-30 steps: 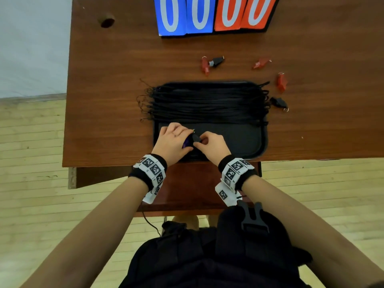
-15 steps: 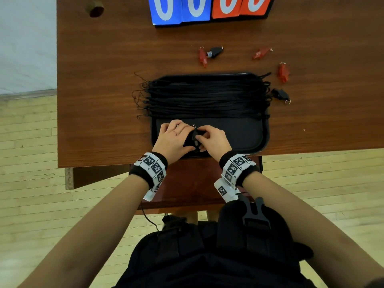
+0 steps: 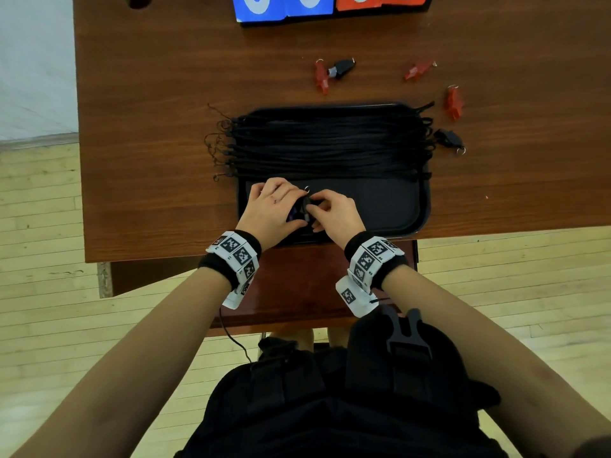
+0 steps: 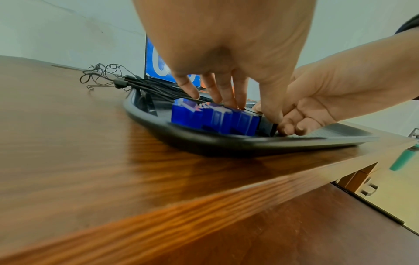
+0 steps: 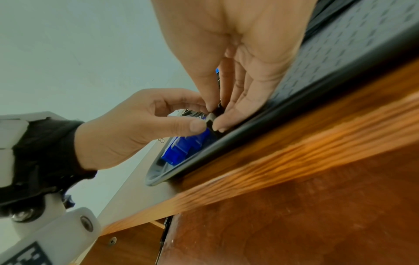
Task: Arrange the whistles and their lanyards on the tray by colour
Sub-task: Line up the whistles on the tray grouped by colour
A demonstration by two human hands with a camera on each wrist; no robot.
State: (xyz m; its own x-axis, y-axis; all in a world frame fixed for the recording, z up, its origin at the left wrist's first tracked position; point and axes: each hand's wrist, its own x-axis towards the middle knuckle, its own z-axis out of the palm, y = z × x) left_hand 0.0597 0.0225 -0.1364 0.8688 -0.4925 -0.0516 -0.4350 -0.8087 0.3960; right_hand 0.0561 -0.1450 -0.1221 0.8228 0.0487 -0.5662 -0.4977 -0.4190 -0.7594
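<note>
Head view: left hand (image 3: 274,209) and right hand (image 3: 334,213) meet over the near-left part of the tray (image 3: 390,206). Both pinch one black whistle (image 5: 211,120) at the right end of the blue whistles (image 4: 213,118). Left fingers reach down onto the blue tops; right fingers are curled. Lanyards (image 3: 330,143) cover the tray's far half. The score cards (image 3: 284,8) show cropped white digits, apparently "0".

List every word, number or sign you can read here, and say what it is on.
"0": white digit on the blue score card, partly behind the left hand.
Unreadable: white digits on the red score card, cut off by the frame.
No words: the wristbands bear only black-and-white square codes.
No text seen on the whistles or tray.
</note>
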